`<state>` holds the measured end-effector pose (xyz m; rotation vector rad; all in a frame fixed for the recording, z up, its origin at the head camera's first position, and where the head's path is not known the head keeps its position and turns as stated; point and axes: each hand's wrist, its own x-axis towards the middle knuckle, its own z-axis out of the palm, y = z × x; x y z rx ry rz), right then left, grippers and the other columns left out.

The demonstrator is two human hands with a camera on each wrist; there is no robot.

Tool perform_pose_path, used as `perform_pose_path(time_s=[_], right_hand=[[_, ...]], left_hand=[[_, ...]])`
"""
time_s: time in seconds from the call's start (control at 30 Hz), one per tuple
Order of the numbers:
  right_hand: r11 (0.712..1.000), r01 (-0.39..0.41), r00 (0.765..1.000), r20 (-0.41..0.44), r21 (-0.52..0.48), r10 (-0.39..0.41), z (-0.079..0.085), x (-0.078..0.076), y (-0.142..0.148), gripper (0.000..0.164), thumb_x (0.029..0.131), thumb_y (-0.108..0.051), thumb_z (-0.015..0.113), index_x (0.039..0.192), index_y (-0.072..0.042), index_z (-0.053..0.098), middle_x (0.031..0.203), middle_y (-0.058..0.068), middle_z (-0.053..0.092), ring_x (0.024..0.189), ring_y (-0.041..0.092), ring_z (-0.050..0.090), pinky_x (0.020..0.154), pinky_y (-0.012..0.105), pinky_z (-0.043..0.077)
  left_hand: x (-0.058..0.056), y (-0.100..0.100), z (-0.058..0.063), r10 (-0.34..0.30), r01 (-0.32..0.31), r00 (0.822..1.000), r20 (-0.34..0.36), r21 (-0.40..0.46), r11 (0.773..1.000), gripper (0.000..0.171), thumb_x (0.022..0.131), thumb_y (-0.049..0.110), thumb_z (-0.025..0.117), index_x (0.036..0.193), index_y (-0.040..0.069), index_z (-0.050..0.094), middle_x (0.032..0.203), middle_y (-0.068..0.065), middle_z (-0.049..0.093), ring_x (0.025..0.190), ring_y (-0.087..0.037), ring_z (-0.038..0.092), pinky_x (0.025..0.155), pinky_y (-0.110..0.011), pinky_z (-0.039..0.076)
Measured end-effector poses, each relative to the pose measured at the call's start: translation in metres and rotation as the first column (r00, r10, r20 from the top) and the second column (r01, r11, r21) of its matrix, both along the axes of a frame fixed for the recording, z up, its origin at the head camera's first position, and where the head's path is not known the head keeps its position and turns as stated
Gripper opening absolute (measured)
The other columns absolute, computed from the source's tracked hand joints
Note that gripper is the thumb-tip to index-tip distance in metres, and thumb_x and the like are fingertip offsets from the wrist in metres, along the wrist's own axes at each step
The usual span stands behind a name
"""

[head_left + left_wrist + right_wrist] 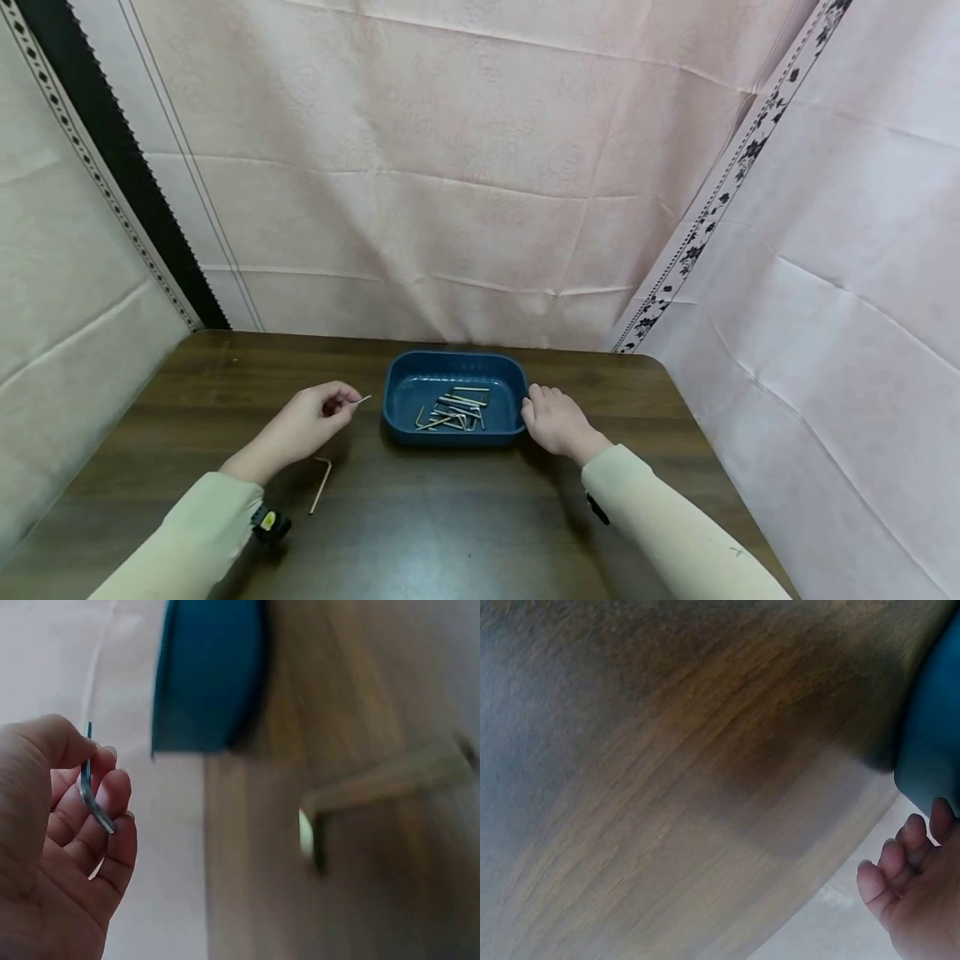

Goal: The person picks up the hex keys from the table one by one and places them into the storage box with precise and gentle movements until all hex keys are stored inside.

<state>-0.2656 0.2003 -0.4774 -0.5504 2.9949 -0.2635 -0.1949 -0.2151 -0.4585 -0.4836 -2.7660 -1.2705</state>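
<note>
My left hand [318, 417] pinches a small metal hex key [88, 787] between thumb and fingers, left of the blue tray. The key's short bent end points down across the fingers in the left wrist view. Several hex keys [457, 408] lie in a loose pile inside the blue tray [397, 392]. My right hand [558, 421] rests against the tray's right side, its fingers loosely bent; in the right wrist view the thumb is out of sight. A larger brass-coloured hex key [321, 486] lies on the table just below my left wrist.
The dark wooden table [420, 533] has rounded far corners. Pale cloth [450, 208] hangs behind it and at both sides. A black wrist device [270, 523] sits at my left cuff.
</note>
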Motion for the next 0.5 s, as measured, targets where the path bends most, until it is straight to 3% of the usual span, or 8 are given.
perform_pose_path(time_s=[0.3, 0.5], right_hand=[[1.0, 0.001, 1.0, 0.015, -0.015, -0.001, 0.0, 0.001, -0.002, 0.027, 0.103, -0.035, 0.034, 0.108, -0.014, 0.051, 0.088, 0.0, 0.049, 0.084, 0.021, 0.045, 0.078, 0.038, 0.041], [1.0, 0.006, 1.0, 0.003, -0.01, -0.006, 0.001, 0.002, -0.002, 0.027, 0.103, -0.034, 0.034, 0.106, -0.014, 0.05, 0.087, 0.0, 0.049, 0.083, 0.021, 0.046, 0.077, 0.037, 0.04]], left_hand=[[-0.01, 0.044, 0.015, -0.015, 0.023, 0.988, -0.152, 0.054, 0.998, 0.018, 0.092, 0.017, 0.066, 0.109, 0.017, 0.074, 0.096, 0.005, 0.066, 0.082, -0.013, 0.059, 0.071, -0.028, 0.052], [-0.021, 0.072, 0.018, -0.036, 0.04, 0.993, -0.112, 0.038, 0.998, 0.021, 0.092, 0.019, 0.066, 0.111, 0.018, 0.074, 0.095, 0.007, 0.065, 0.08, -0.014, 0.056, 0.069, -0.028, 0.051]])
